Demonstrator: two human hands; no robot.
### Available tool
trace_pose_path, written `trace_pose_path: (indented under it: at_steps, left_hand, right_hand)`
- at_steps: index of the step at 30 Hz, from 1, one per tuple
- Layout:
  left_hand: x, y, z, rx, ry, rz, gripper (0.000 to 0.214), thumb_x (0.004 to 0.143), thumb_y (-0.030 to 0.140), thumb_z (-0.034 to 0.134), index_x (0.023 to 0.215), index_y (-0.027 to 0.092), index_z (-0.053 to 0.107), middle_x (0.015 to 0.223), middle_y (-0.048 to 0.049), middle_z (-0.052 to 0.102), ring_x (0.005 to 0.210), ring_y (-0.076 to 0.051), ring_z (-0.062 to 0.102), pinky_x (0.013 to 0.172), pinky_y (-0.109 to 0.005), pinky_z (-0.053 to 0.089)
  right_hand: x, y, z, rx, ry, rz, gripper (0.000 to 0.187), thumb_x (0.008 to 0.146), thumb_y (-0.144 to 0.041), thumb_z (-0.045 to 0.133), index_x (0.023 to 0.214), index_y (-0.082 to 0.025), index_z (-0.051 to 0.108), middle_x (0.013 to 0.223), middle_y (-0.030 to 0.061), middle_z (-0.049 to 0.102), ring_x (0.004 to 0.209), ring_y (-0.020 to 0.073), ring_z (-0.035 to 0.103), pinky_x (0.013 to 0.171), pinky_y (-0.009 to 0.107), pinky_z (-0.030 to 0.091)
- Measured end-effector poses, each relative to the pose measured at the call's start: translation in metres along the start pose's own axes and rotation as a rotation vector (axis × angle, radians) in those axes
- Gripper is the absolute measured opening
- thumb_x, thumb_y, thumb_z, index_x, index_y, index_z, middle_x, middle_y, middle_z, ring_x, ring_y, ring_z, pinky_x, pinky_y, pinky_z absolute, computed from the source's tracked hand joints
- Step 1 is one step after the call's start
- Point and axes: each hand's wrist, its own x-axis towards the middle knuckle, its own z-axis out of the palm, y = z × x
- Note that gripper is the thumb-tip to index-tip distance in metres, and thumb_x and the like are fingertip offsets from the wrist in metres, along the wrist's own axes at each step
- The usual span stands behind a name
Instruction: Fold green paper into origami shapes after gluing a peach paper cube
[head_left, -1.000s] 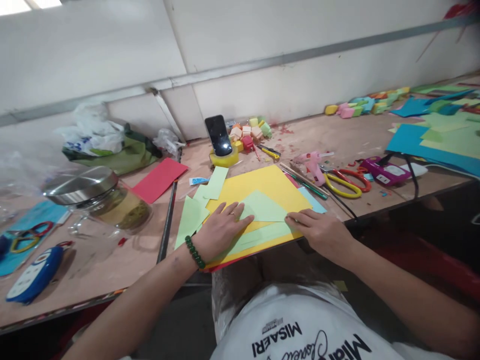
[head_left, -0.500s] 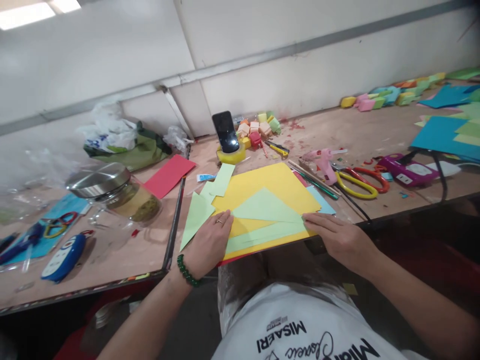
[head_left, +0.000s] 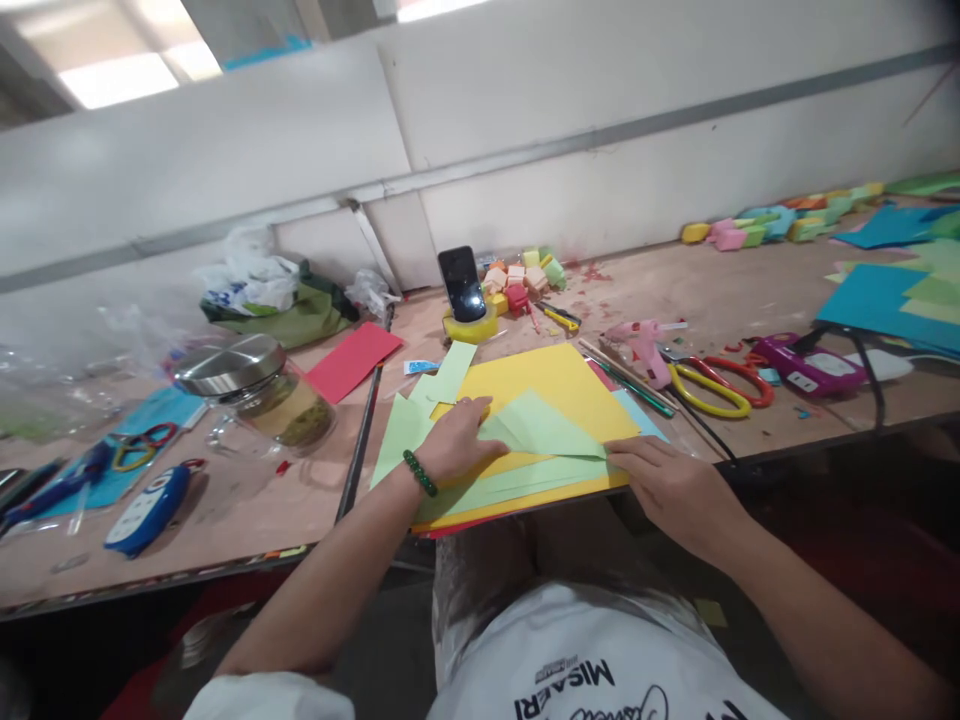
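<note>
A light green sheet of paper (head_left: 547, 428), folded to a triangle, lies over a large yellow sheet (head_left: 559, 368) in front of me. My left hand (head_left: 457, 440), with a green bead bracelet, is at the triangle's left corner. Its thumb is spread away from the fingers, and the fingertips touch the paper. At the right corner my right hand (head_left: 671, 485) holds the paper with its fingers together; its thumb is hidden. A light green strip (head_left: 517, 485) runs below the triangle. More light green pieces (head_left: 453, 372) lie beyond my left hand.
A glass jar of tea (head_left: 281, 400) and a blue-and-white device (head_left: 150, 510) stand left. Behind are a phone (head_left: 462, 284) on a tape roll (head_left: 471, 325) and several small paper blocks (head_left: 517, 280). Scissors (head_left: 709, 390), a pink glue gun (head_left: 649, 350) and a purple power strip (head_left: 810, 365) lie right.
My left hand has moved up and inward over the triangle's left side, its thumb now spread from the fingers. My right hand stays at the right corner. The view has tilted up slightly.
</note>
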Motion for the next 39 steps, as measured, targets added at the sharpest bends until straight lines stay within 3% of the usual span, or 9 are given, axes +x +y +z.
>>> trace_pose_path:
  at_steps: [3, 6, 10, 15, 18, 23, 29, 34, 39]
  left_hand:
    - [-0.003, -0.001, -0.001, -0.141, -0.01, -0.028, 0.048, 0.074, 0.025, 0.072, 0.119, 0.015, 0.059, 0.083, -0.0009, 0.067, 0.075, -0.018, 0.063, 0.065, -0.027, 0.047]
    - [-0.019, 0.007, -0.006, -0.012, 0.099, 0.018, 0.006, 0.081, 0.02, 0.062, 0.086, 0.017, 0.064, 0.068, 0.0011, 0.059, 0.064, -0.015, 0.056, 0.059, -0.026, 0.04]
    - [-0.048, 0.026, -0.007, 0.382, 0.322, 0.225, 0.016, 0.087, 0.013, 0.051, 0.078, 0.018, 0.063, 0.076, -0.0061, 0.063, 0.075, -0.021, 0.058, 0.068, -0.034, 0.042]
    - [-0.067, 0.04, 0.002, 0.579, 0.245, 0.39, 0.015, 0.085, 0.008, 0.051, 0.078, 0.017, 0.061, 0.074, -0.0068, 0.063, 0.071, -0.022, 0.058, 0.065, -0.036, 0.042]
    - [-0.07, 0.035, 0.0, 0.457, 0.125, 0.386, 0.009, 0.082, 0.012, 0.055, 0.086, 0.016, 0.062, 0.094, -0.01, 0.069, 0.091, -0.026, 0.062, 0.083, -0.044, 0.046]
    - [-0.066, 0.011, -0.009, 0.184, -0.046, 0.386, 0.052, 0.075, 0.009, 0.056, 0.126, 0.019, 0.056, 0.13, -0.0104, 0.063, 0.119, -0.027, 0.057, 0.105, -0.052, 0.038]
    - [-0.043, -0.017, -0.002, -0.09, -0.018, 0.356, 0.051, 0.073, -0.001, 0.045, 0.113, 0.02, 0.069, 0.108, -0.0064, 0.073, 0.101, -0.02, 0.065, 0.09, -0.034, 0.052]
    - [-0.024, -0.023, 0.003, -0.293, 0.001, 0.17, 0.022, 0.082, 0.011, 0.05, 0.086, 0.016, 0.071, 0.088, -0.0051, 0.072, 0.08, -0.017, 0.064, 0.075, -0.03, 0.051]
    - [-0.011, -0.024, 0.008, -0.37, 0.039, -0.047, 0.021, 0.084, 0.021, 0.055, 0.102, 0.012, 0.061, 0.064, 0.0032, 0.059, 0.061, -0.014, 0.055, 0.058, -0.024, 0.043]
  right_hand:
    - [0.006, 0.001, 0.0, -0.004, 0.001, 0.019, 0.032, 0.086, -0.006, 0.043, 0.101, -0.019, 0.068, 0.101, 0.0079, 0.074, 0.091, 0.0209, 0.069, 0.073, 0.033, 0.06]
    - [0.02, -0.003, -0.005, -0.006, 0.122, 0.067, 0.036, 0.092, -0.016, 0.046, 0.126, -0.02, 0.058, 0.115, 0.0116, 0.07, 0.104, 0.0241, 0.067, 0.087, 0.038, 0.058]
    - [0.046, -0.018, -0.014, -0.047, 0.319, 0.087, 0.054, 0.09, -0.027, 0.057, 0.142, -0.023, 0.042, 0.138, 0.0159, 0.055, 0.131, 0.032, 0.049, 0.108, 0.05, 0.042]
    - [0.066, -0.023, -0.006, -0.002, 0.166, -0.176, 0.043, 0.082, -0.003, 0.047, 0.115, -0.023, 0.064, 0.131, 0.0101, 0.063, 0.129, 0.0267, 0.052, 0.107, 0.05, 0.04]
    - [0.062, -0.011, 0.007, 0.093, 0.041, -0.236, 0.043, 0.07, 0.005, 0.045, 0.093, -0.02, 0.07, 0.11, 0.0086, 0.073, 0.112, 0.0239, 0.063, 0.098, 0.044, 0.048]
    - [0.044, 0.005, 0.018, 0.31, -0.051, -0.104, 0.054, 0.054, 0.004, 0.043, 0.095, -0.02, 0.069, 0.107, 0.008, 0.074, 0.102, 0.0221, 0.067, 0.085, 0.039, 0.056]
    - [0.043, 0.009, 0.016, 0.485, -0.179, 0.098, 0.039, 0.066, -0.001, 0.048, 0.094, -0.022, 0.065, 0.104, 0.007, 0.073, 0.099, 0.0211, 0.068, 0.084, 0.036, 0.056]
    - [0.054, 0.012, 0.023, 0.538, -0.193, 0.351, 0.02, 0.081, -0.023, 0.058, 0.099, -0.022, 0.064, 0.09, 0.0047, 0.071, 0.078, 0.0195, 0.067, 0.07, 0.031, 0.054]
    - [0.059, 0.012, 0.033, 0.437, -0.146, 0.5, 0.049, 0.084, -0.032, 0.058, 0.129, -0.014, 0.051, 0.07, -0.0001, 0.067, 0.061, 0.0179, 0.061, 0.058, 0.029, 0.049]
